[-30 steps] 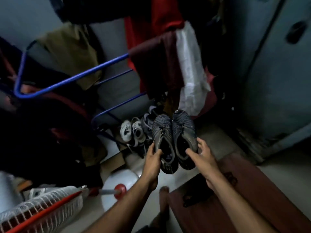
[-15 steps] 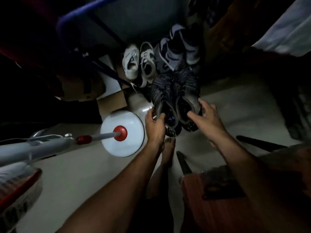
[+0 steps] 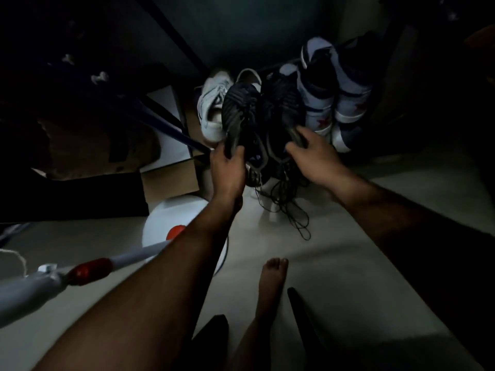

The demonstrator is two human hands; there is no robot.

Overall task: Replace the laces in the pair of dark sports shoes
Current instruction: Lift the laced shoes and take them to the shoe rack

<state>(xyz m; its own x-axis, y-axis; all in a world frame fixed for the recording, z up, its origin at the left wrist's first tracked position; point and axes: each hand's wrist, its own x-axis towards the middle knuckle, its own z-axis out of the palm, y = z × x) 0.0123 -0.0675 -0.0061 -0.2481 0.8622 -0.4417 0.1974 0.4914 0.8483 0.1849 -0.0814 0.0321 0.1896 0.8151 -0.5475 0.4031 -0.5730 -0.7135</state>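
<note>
My left hand curls its fingers and thumb round the heel rim of the left dark ribbed sports shoe, gripping it. My right hand grips the heel collar of the right dark ribbed sports shoe, thumb on the near edge and fingers over the far side. The two shoes sit side by side, touching, toes pointing away from me, held above the pale floor. Thin black laces hang loose from under the shoes in a tangle; whether their lowest loops touch the floor I cannot tell.

Just behind the pair on the left stands a white lace-up sneaker, partly hidden by the left shoe. To the right, a pair of pale blue and navy high-top sneakers stands close beside the right shoe, each with a small red star near the heel. Left of my left wrist lies an open brown cardboard box. Below it is the round white base of a standing fan, with a red collar where the pale pole rises toward me, crossing under my left forearm. My bare foot rests on the floor between my arms. The surroundings are very dark.
</note>
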